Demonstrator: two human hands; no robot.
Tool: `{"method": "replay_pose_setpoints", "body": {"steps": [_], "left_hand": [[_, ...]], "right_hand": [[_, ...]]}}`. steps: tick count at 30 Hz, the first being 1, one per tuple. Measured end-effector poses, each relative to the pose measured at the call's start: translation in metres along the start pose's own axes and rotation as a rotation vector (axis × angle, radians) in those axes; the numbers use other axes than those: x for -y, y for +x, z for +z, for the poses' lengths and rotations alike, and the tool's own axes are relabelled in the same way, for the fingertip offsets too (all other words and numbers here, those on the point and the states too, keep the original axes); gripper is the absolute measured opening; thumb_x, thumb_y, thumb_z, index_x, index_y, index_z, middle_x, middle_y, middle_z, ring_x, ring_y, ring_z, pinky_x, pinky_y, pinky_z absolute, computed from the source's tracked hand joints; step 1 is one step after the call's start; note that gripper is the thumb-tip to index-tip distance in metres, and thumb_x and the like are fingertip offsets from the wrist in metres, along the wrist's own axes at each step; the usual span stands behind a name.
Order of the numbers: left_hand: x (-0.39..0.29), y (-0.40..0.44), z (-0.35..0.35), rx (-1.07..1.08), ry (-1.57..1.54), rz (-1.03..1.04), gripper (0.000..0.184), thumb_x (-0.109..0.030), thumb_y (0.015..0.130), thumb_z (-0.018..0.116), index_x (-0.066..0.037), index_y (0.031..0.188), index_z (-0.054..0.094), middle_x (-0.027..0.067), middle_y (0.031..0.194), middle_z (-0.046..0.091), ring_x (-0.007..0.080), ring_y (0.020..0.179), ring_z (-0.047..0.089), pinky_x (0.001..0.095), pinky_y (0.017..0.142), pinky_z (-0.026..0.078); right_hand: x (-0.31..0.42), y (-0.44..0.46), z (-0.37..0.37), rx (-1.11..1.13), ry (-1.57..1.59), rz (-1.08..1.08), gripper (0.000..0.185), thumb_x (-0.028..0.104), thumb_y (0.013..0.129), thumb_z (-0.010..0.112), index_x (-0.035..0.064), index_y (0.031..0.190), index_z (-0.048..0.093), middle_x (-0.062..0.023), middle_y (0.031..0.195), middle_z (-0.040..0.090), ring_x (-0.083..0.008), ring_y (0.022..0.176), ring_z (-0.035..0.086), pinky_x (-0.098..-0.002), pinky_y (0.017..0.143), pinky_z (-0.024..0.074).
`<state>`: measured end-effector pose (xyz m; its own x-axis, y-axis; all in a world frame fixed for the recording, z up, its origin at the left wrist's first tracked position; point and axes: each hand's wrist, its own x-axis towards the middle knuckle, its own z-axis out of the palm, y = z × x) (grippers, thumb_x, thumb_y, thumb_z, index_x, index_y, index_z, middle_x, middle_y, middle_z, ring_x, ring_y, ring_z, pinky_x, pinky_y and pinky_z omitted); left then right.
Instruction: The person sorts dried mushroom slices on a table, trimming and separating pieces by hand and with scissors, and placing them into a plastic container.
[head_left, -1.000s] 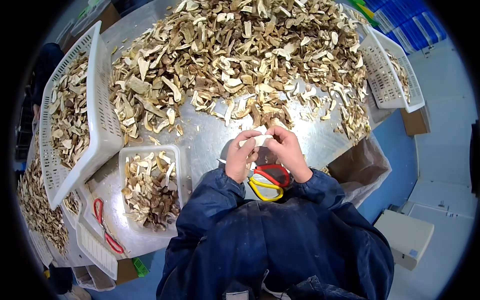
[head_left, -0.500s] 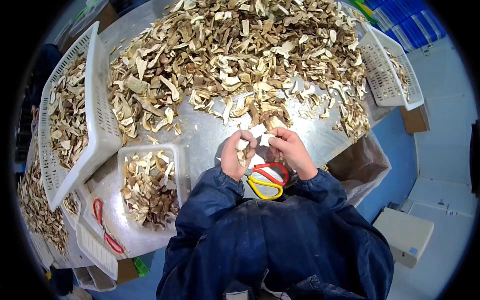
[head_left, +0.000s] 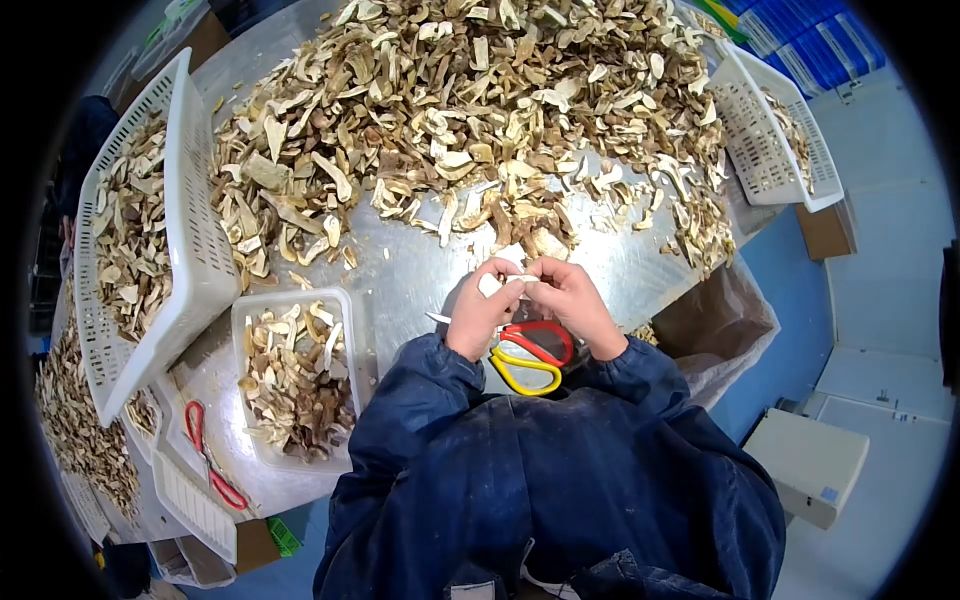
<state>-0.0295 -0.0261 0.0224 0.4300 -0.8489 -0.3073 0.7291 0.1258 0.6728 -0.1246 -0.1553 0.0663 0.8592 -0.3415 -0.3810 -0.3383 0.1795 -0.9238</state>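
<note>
Centrally, the left hand [head_left: 478,312] and right hand [head_left: 573,302] are found pinching a pale, dry slice [head_left: 524,279] between their fingertips, above red-and-yellow-handled scissors [head_left: 533,357]. Brown-edged, curled slices form a heap [head_left: 470,110] on the smooth, reflective metal bench [head_left: 395,262]. A translucent rectangular tub [head_left: 352,330] and a slotted white plastic basket [head_left: 205,215] contain similar pieces. Flooring [head_left: 795,310] is blue; the wall [head_left: 890,290] is pale.

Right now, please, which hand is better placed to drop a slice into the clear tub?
Probably the left hand: it is nearer the tub and holds a pale slice; the right hand would reach across.
</note>
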Motion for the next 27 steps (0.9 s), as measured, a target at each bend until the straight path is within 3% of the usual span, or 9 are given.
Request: {"method": "replay_pose_setpoints", "body": {"steps": [5,8,11,14,22,25,27], "left_hand": [[0.001,0.001,-0.006,0.008,-0.182,-0.080,0.016,-0.013,0.089,0.058,-0.008,0.102,0.052,-0.0018,0.076,0.050,0.0032,0.061,0.043,0.0153,0.047,0.030],[-0.004,0.001,-0.005,0.053,-0.288,-0.066,0.017,-0.015,0.091,0.055,-0.009,0.106,0.050,-0.0011,0.077,0.048,0.0038,0.065,0.043,0.0145,0.046,0.029],[0.001,0.003,-0.008,0.031,-0.247,-0.034,0.019,-0.016,0.091,0.055,-0.008,0.108,0.051,-0.0009,0.078,0.049,0.0042,0.067,0.043,0.0145,0.046,0.029],[0.002,0.003,-0.004,-0.056,-0.112,0.009,0.017,-0.014,0.091,0.054,-0.006,0.106,0.055,-0.0030,0.076,0.051,0.0023,0.062,0.041,0.0149,0.047,0.030],[0.000,0.001,0.001,-0.034,-0.033,-0.059,0.015,-0.010,0.089,0.054,-0.004,0.102,0.058,-0.0001,0.084,0.058,0.0010,0.059,0.041,0.0147,0.047,0.030],[-0.002,0.000,0.002,0.020,-0.116,-0.110,0.013,-0.010,0.090,0.053,-0.004,0.100,0.057,-0.0007,0.081,0.056,0.0015,0.060,0.041,0.0150,0.047,0.030],[0.000,-0.001,-0.004,0.078,-0.219,-0.163,0.012,-0.011,0.090,0.053,-0.005,0.101,0.055,-0.0007,0.079,0.054,0.0022,0.060,0.042,0.0153,0.047,0.031]], "right_hand": [[-0.002,0.001,-0.004,0.069,0.258,0.075,0.011,0.016,0.086,0.058,0.0050,0.084,0.057,0.0036,0.067,0.054,-0.0032,0.058,0.049,-0.0172,0.051,0.0364],[-0.009,0.005,-0.019,0.139,0.014,0.061,0.015,0.018,0.086,0.059,0.0031,0.085,0.059,0.0022,0.069,0.057,-0.0042,0.060,0.051,-0.0177,0.053,0.0378],[-0.005,-0.002,-0.019,0.022,-0.379,0.077,0.019,0.020,0.085,0.061,0.0010,0.087,0.062,-0.0005,0.071,0.059,-0.0065,0.062,0.053,-0.0202,0.055,0.0404],[0.004,-0.009,-0.008,-0.093,-0.436,-0.207,0.022,0.021,0.084,0.063,-0.0004,0.089,0.063,-0.0033,0.070,0.060,-0.0091,0.062,0.054,-0.0235,0.056,0.0424],[-0.005,-0.005,0.006,-0.071,-0.383,-0.276,0.017,0.015,0.085,0.058,-0.0013,0.081,0.057,-0.0057,0.064,0.055,-0.0119,0.058,0.048,-0.0271,0.054,0.0396],[-0.007,-0.006,-0.004,0.031,-0.356,-0.206,0.012,0.012,0.087,0.058,0.0002,0.086,0.057,0.0009,0.069,0.053,-0.0039,0.065,0.044,-0.0212,0.057,0.0378],[-0.005,-0.008,-0.005,0.080,-0.234,-0.190,0.013,0.012,0.087,0.057,0.0000,0.085,0.058,0.0002,0.069,0.055,-0.0040,0.065,0.046,-0.0211,0.057,0.0380]]}}
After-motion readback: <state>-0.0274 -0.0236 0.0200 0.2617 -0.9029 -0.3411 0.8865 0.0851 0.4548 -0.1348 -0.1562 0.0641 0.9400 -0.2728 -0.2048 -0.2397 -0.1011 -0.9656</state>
